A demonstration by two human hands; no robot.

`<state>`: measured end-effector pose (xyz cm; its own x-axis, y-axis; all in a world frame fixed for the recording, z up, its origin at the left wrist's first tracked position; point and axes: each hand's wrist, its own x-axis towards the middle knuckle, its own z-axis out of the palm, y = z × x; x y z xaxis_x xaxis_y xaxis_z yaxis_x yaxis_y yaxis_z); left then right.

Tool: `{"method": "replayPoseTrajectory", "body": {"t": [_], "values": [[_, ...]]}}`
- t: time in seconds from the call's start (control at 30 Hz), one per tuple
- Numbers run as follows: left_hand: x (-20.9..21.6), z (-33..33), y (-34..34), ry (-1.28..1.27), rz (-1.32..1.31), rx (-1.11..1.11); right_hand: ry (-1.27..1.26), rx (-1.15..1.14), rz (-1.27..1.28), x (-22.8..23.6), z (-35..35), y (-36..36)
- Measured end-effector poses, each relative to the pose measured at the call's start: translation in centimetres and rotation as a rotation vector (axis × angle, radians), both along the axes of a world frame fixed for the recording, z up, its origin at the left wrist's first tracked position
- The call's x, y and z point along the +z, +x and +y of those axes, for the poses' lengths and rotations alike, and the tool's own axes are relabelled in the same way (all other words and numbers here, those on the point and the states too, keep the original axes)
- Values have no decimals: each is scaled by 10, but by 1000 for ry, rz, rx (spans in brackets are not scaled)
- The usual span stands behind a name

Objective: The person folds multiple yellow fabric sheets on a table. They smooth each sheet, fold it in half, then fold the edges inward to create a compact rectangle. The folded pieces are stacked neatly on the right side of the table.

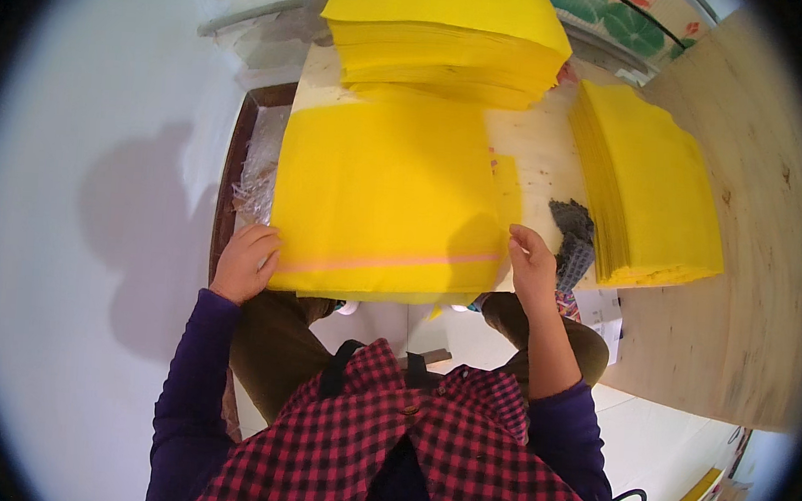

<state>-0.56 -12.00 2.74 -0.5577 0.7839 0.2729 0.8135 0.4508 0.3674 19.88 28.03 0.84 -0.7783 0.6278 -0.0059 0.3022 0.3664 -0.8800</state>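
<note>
— What do the hands have hold of?

— A stack of large yellow paper sheets [386,194] lying flat on the wooden worktable [747,299], straight in front of the person. The left hand [246,264] curls around the stack's near left corner, fingers closed against the edge. The right hand [532,263] rests at the near right corner, fingertips [518,236] pressing on the top sheet; whether it pinches a sheet or only touches, I cannot tell from this angle.

— Anything marked on that stack?

— A thin pink stripe [391,264] runs across the top sheet near the person's edge.

— And around it?

— A thicker pile of yellow sheets [446,42] sits at the far side, touching or overlapping the stack's far edge. Another yellow pile [648,188] lies to the right, fanned along its left side, well apart from the left hand. Between that pile and the right hand lies a dark grey cloth [572,224]. Crumpled clear plastic [259,164] sits just beside the stack's left edge.
</note>
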Motion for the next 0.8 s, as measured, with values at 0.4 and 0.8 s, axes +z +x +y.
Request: {"method": "replayPoseTrajectory", "body": {"t": [0.4,0.8], "values": [[-2,188,22,64,-141,-148,-14,-10,130,-20,21,-56],[-35,241,33,-159,-49,-49,-215,45,55,-17,25,-80]]}}
